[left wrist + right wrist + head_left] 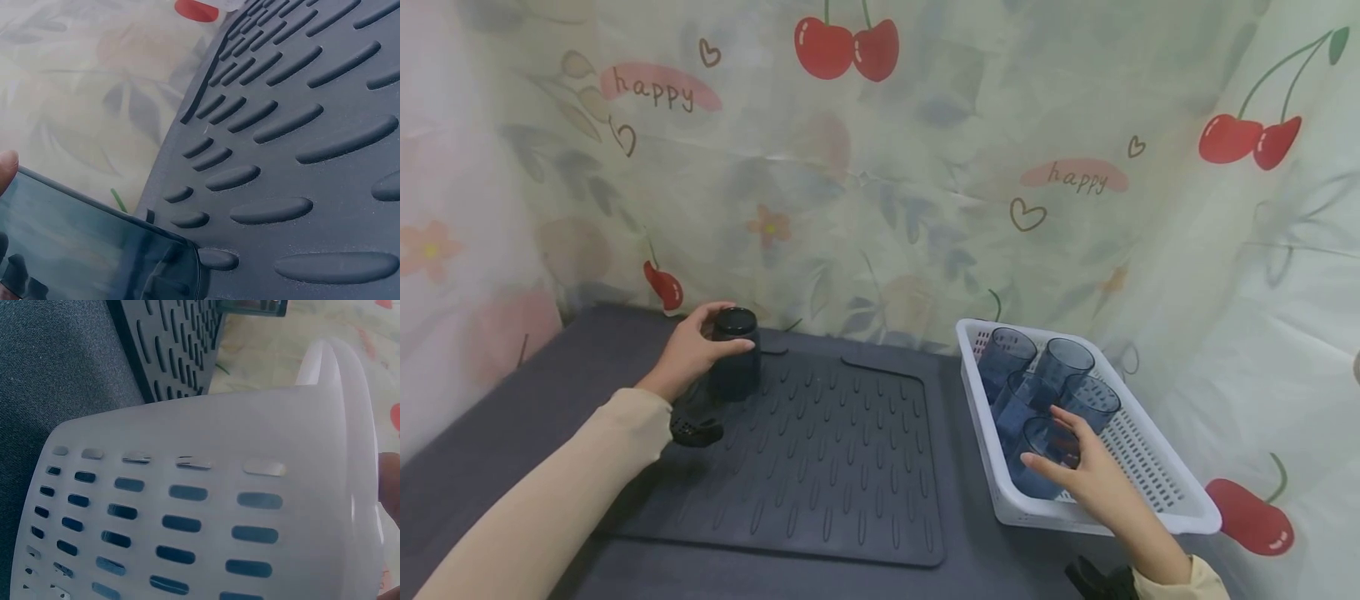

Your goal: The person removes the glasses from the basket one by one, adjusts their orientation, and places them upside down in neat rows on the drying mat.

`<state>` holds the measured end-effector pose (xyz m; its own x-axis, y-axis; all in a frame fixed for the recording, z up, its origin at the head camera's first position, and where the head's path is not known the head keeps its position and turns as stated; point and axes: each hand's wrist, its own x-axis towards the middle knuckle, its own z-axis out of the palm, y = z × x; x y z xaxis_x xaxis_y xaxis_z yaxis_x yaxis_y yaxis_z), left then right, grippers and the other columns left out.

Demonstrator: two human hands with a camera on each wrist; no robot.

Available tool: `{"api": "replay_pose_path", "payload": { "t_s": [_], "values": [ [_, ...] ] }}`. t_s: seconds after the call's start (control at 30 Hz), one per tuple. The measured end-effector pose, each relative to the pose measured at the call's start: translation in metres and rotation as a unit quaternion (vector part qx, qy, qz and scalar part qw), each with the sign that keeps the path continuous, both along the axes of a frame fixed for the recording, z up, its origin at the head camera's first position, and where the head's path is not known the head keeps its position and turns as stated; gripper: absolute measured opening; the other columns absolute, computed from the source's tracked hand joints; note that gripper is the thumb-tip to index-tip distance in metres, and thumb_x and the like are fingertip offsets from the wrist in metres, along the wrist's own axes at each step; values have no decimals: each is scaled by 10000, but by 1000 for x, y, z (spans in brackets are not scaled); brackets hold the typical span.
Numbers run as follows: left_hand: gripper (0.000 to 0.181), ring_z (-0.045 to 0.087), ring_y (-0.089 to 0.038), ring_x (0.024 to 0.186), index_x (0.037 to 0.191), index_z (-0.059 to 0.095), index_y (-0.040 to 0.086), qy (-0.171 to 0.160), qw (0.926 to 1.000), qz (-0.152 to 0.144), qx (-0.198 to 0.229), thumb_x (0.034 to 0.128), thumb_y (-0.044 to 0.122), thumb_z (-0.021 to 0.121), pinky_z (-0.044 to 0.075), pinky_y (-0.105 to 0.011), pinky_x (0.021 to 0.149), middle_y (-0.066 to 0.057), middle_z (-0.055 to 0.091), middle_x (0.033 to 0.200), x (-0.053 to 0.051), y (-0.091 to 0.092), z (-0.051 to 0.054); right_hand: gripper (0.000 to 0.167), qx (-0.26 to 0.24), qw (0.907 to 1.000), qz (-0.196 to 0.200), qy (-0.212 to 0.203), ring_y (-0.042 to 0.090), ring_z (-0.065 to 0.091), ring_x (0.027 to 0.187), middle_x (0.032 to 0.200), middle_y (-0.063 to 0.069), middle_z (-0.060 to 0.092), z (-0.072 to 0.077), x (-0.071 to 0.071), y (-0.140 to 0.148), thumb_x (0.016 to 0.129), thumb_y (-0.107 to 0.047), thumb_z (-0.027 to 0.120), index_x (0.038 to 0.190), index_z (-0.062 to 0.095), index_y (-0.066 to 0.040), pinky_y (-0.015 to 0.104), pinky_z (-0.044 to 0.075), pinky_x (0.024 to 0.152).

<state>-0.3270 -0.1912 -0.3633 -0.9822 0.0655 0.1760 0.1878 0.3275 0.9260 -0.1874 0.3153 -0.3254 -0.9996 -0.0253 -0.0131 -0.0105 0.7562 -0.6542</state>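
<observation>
Head view gives me six blue glasses total: five in the basket, plus one glass (735,371) in the left hand (700,350), which has thumb and fingers wrapped round it. That one's upright-ish at the far left part of the dark ridged mat (842,467); can't tell if it's fully resting there, or which end is up.

One white slotted basket (1037,512), and the five glasses (1003,362) are bunched toward its left side, with bare slotted floor on the right. The right hand (1093,471) is over the nearest glass (1033,483), thumb and fingers spread apart, not clenched. No idea whether the fingertips touch the glass, and they hide part of it.

Two dark wrist straps, the left one (696,431) easy to spot, the right one (1105,579) cut off by the bottom edge. Two pale sleeves, also cropped. Two "happy" labels on the printed curtain (910,250) behind.

Left wrist cam only gets part of the held glass and a bit of finger. Right wrist cam is mostly basket wall, blue showing through the slots, with just slivers of fingers at the right edge.
</observation>
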Motion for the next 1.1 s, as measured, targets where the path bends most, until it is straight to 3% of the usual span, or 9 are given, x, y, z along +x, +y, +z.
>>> {"api": "replay_pose_path", "payload": {
  "t_s": [0.33, 0.63, 1.1],
  "values": [
    [876, 412, -366, 1333, 1518, 289, 141, 6, 10000, 24, -51, 823, 360, 774, 387, -566, 1042, -179, 363, 1493, -2, 0, -1, 958, 201, 9998, 69, -52, 570, 394, 1273, 1507, 332, 230, 1, -1, 2, 862, -405, 716, 1526, 156, -3, 560, 488, 930],
    [817, 403, -375, 1343, 1522, 273, 128, -54, 10000, 13, 39, 866, 258, 743, 377, -564, 1053, -190, 346, 1505, -8, -2, -7, 950, 391, 9992, 122, 5, 525, 462, 1246, 1495, 317, 288, 1, -1, 3, 843, -412, 734, 1516, 199, -10, 521, 518, 895],
    [848, 437, -365, 1313, 1512, 297, 138, 30, 10000, 78, -4, 833, 319, 771, 398, -558, 1037, -179, 382, 1480, -5, -1, -5, 905, 376, 9988, 180, 238, 493, 532, 1183, 1390, 305, 433, 0, 0, 6, 808, -366, 779, 1480, 287, -12, 501, 535, 862]
  ]
}}
